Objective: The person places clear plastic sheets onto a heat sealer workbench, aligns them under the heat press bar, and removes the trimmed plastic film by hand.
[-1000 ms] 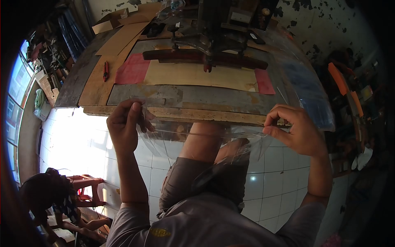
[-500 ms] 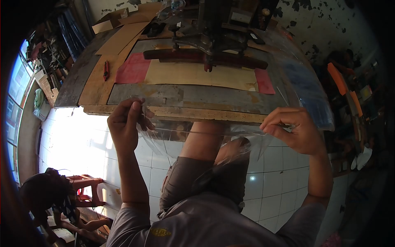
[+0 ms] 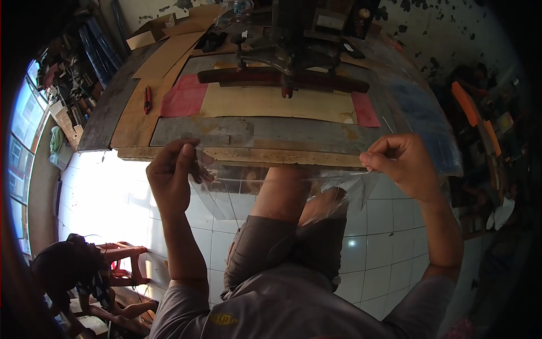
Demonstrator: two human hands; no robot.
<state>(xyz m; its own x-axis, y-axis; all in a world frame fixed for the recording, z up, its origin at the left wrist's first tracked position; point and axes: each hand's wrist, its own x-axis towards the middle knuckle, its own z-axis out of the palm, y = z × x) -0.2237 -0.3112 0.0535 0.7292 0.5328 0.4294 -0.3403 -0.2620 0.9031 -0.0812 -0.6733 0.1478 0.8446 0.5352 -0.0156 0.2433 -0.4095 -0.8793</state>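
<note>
A clear plastic sheet hangs stretched between my hands, just in front of the table's wooden front edge. My left hand pinches its left end, thumb against fingers. At the right end, my right hand grips the sheet between thumb and fingertips. Beyond the sheet, a pale yellow strip with a pink piece at its left and another pink piece at its right lies on the grey work plate. Above the strip sits the dark red bar of a machine.
A red cutter lies on the wooden board at left. Cardboard is at the back left. Stacked clear plastic sheets cover the table's right side. Another person is low at the left, beside a red stool.
My right hand has risen slightly and closed more tightly at the sheet's corner. The left hand stays almost in place, and the sheet still spans both hands.
</note>
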